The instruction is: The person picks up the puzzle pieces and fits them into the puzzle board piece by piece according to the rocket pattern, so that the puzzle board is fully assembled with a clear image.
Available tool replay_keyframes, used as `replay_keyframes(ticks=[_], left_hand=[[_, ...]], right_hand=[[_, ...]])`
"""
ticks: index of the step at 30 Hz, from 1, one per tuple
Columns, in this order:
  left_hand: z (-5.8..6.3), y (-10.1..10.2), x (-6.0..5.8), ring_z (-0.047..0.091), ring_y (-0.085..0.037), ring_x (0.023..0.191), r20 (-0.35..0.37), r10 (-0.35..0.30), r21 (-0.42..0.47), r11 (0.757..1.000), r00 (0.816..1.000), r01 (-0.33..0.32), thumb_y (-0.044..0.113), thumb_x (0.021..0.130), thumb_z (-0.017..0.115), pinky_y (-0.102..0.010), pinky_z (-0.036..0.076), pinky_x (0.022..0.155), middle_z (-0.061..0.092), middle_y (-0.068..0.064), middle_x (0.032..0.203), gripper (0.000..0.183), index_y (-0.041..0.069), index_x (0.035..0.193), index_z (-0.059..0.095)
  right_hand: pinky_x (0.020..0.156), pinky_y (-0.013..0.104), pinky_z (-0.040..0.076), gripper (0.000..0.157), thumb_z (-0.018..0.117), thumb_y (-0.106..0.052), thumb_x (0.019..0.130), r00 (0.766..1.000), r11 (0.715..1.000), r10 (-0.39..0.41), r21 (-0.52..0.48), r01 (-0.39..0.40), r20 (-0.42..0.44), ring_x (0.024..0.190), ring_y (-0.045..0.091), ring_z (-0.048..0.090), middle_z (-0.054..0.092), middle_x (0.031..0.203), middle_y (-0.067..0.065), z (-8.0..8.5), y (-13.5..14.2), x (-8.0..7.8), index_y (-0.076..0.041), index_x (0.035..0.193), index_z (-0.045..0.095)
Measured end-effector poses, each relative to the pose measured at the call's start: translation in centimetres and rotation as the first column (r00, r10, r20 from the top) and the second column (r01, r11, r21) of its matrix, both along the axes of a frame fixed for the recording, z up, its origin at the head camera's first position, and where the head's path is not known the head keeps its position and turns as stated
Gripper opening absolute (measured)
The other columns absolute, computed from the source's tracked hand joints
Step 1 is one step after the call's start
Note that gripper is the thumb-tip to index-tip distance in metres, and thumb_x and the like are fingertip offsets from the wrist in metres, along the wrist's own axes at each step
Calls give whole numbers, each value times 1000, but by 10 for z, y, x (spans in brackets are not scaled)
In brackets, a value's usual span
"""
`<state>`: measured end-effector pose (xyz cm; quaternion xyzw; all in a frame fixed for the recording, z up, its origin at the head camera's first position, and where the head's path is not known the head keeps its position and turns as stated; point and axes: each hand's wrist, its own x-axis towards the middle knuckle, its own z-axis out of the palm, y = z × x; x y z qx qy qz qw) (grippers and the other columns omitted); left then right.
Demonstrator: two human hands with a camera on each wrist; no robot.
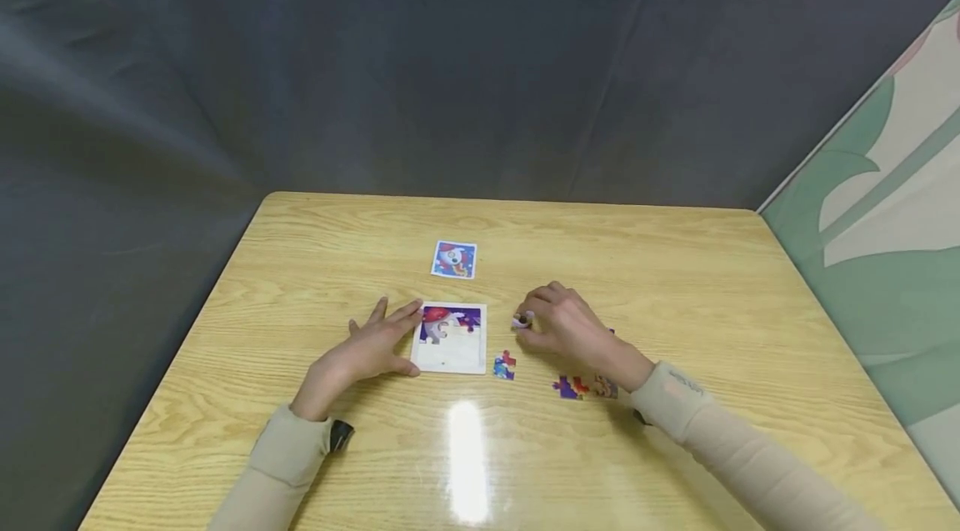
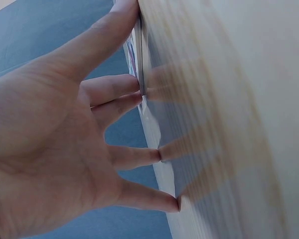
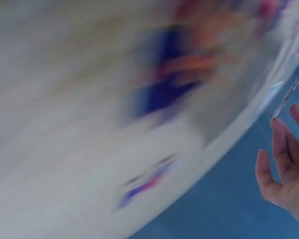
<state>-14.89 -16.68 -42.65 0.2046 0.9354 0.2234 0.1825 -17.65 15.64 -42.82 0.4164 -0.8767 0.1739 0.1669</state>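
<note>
The square jigsaw tray [image 1: 465, 354], with a pale raised rim, holds joined pieces [image 1: 437, 313] from its 9 to its 2 o'clock, printed with a red hat, a whitish face and purple; its base shows at 6 o'clock. At the tray's 9 o'clock, the left hand [image 1: 366, 349] lies with fingers spread, thumb and two fingertips touching the rim, the other two fingertips on the wood. At 3 o'clock, apart from the tray, the right hand [image 1: 566, 323] pinches a thin, flat jigsaw piece [image 1: 522, 320] between thumb and finger. A blue-and-red piece [image 1: 505, 365] lies just beside the rim at 4 o'clock; a purple-and-red piece [image 1: 572, 387] and a brownish piece [image 1: 605, 386] lie farther that way, near the right wrist. At 12 o'clock, a white-bordered picture card [image 1: 454, 260] sits between tray and far edge of the glossy wood-grain table [image 1: 352, 247]. Beyond that edge hangs a dark, creased curtain [image 1: 450, 64].
</note>
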Motion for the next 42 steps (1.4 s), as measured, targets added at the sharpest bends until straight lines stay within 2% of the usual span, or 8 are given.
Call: replay_keyframes(ticks=[3, 5, 8, 12, 21, 29, 37, 42], left_hand=[[0, 0, 0, -2, -50, 141, -10, 5, -8, 1000, 1000, -5, 35, 80, 76, -84, 5, 92, 15, -4, 160, 86, 8, 150, 34], [0, 0, 0, -2, -50, 141, -12, 8, -8, 1000, 1000, -8, 35, 80, 76, -84, 5, 92, 16, -4, 160, 85, 9, 149, 35], [-1, 3, 0, -1, -50, 141, -6, 11, 0, 1000, 1000, -11, 35, 80, 76, -84, 5, 92, 16, -4, 160, 84, 9, 149, 35], [-2, 6, 0, -1, -51, 141, -4, 9, 12, 1000, 1000, -9, 35, 80, 76, -84, 6, 92, 16, -4, 160, 84, 8, 149, 35], [2, 5, 1, -1, -51, 141, -12, 4, -5, 1000, 1000, -4, 35, 79, 77, -85, 6, 91, 17, -5, 160, 84, 7, 148, 36], [3, 2, 2, 1, -52, 140, -27, 1, -15, 1000, 1000, -2, 35, 79, 77, -85, 8, 90, 18, -5, 160, 84, 6, 147, 38], [0, 1, 0, 1, -53, 140, -32, 1, -15, 1000, 999, -2, 36, 80, 76, -85, 8, 90, 18, -5, 160, 84, 7, 148, 37], [0, 5, 2, 0, -53, 140, -16, -4, -3, 1000, 1000, 4, 35, 79, 76, -85, 7, 90, 17, -6, 160, 85, 7, 148, 36]], right_hand=[[74, 33, 55, 23, 82, -18, 75, 997, 998, 70, -10, -70, 17, 87, 22, 61, 70, 93, 7, 5, -27, -2, -7, 92, 73], [78, 33, 54, 24, 81, -20, 77, 994, 994, 102, 20, -103, 50, 90, 21, 61, 69, 97, 7, 6, -44, -1, -7, 95, 73], [81, 34, 53, 25, 78, -24, 80, 990, 988, 108, 104, -118, 95, 95, 20, 59, 68, 103, 7, 4, -63, 2, -8, 99, 73], [80, 36, 53, 21, 74, -23, 82, 991, 977, 95, 183, -111, 90, 95, 19, 59, 68, 105, 6, 0, -77, 3, -11, 98, 74], [76, 35, 52, 16, 73, -20, 81, 993, 978, 97, 179, -106, 62, 93, 19, 58, 67, 103, 5, -5, -86, 1, -11, 94, 74], [76, 35, 50, 15, 70, -25, 84, 997, 963, 68, 260, -74, 33, 94, 18, 57, 67, 105, 2, -4, -93, 4, -15, 94, 74], [78, 34, 50, 14, 67, -24, 88, 992, 956, 66, 278, -94, 109, 97, 18, 55, 65, 111, 3, -1, -96, 4, -14, 95, 73], [81, 36, 50, 14, 66, -24, 90, 993, 972, 54, 223, -75, 102, 100, 19, 56, 64, 112, 3, -2, -83, 4, -15, 98, 74]])
